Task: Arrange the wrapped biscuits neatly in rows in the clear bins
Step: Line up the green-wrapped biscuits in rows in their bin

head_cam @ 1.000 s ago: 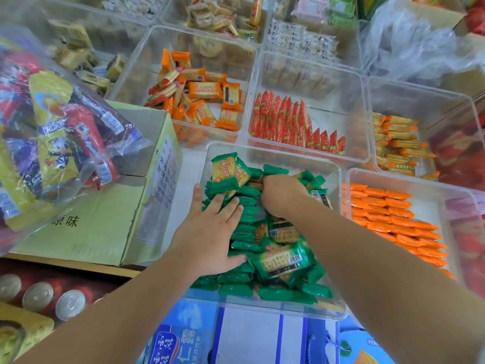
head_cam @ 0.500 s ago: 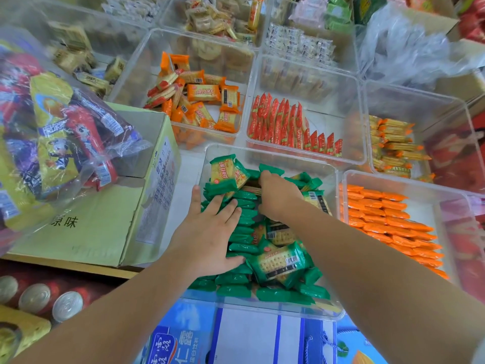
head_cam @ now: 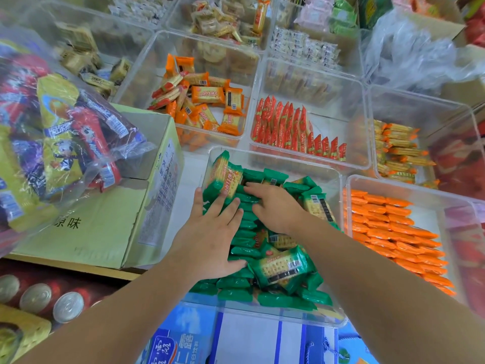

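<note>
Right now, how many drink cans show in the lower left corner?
3, in a row below the cardboard box: left can at the picture's edge, middle can, right can. More may be hidden.

Cardboard box (head_cam: 105, 219), snack bag (head_cam: 52, 127), drink cans (head_cam: 68, 307), blue carton (head_cam: 178, 345)

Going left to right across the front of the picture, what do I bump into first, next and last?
cardboard box → green biscuits → orange biscuits
</note>
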### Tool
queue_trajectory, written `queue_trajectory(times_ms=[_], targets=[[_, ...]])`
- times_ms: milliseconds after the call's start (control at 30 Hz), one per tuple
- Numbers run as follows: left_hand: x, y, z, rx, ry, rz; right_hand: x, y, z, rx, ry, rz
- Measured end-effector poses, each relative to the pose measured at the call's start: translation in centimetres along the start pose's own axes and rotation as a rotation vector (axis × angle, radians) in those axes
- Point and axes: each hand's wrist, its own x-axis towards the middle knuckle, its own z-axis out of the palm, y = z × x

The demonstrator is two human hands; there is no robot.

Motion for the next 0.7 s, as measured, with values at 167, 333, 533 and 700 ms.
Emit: queue_trajectory(times_ms=[167,333,533,700], targets=[[-0.1,0.1,-0.2,-0.018,0.021,-0.014,0.8,-0.2,0.1,-0.031,-0.028,0.008],[-0.1,0.0,-0.3,-0.020,0.011,-0.019,1.5,-1.5,-0.3,0.233,0.210,0.090],[-0.2,-0.1,-0.3,-0.009,0.008,0.009,3.4,-3.8,-0.1,0.658,0.198,0.305],[-0.4,-0.1,-0.3,-0.016,0.030,0.028,3.6,-4.0,0.0,0.807,0.327,0.381]])
